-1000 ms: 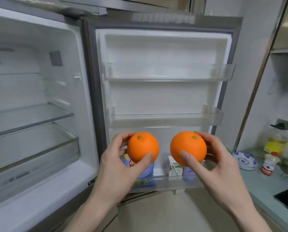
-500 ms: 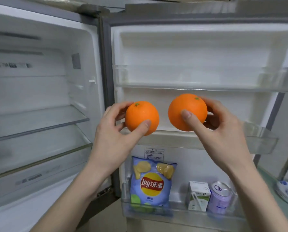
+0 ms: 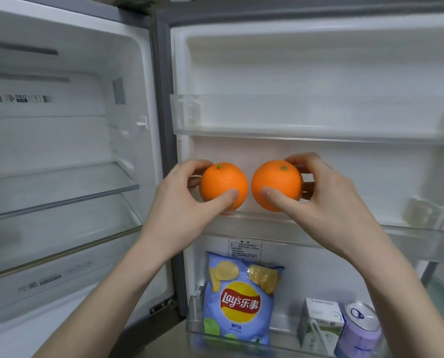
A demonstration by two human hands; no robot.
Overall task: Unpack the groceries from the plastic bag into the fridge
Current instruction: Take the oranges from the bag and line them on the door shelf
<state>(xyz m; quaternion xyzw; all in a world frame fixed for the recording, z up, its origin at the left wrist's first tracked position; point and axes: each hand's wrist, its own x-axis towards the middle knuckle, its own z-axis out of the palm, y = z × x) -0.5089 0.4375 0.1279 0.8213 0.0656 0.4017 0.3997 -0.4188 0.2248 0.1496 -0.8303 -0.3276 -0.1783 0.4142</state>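
Head view: two oranges side by side, just apart, at the middle door shelf (image 3: 409, 236) of the open fridge. Left orange (image 3: 223, 186), stem end up, sits in the left hand (image 3: 179, 205): thumb pressed across its lower front, fingers curled round the top and far side. Right orange (image 3: 276, 184), slightly larger in frame, stem end also up, held the same way by the right hand (image 3: 329, 200), thumb on the lower front, fingers wrapped over the top and right side. Both fruits are low against the shelf's clear front rail; whether they rest on the shelf floor or hang just above it cannot be told.

Both forearms reach up from the bottom of the frame, angled inward, bare, wrists roughly level.

Above, the upper door shelf (image 3: 306, 117). Below, the bottom door bin (image 3: 197, 332) holds a blue Lay's chip bag (image 3: 239, 301) standing upright at the left, then a small white-and-green drink carton (image 3: 319, 324), then a pale purple can (image 3: 360, 329) just beside it at the right. Fridge interior (image 3: 60, 151) at left, with glass shelves (image 3: 60, 187) and a drawer (image 3: 48, 277) beneath.
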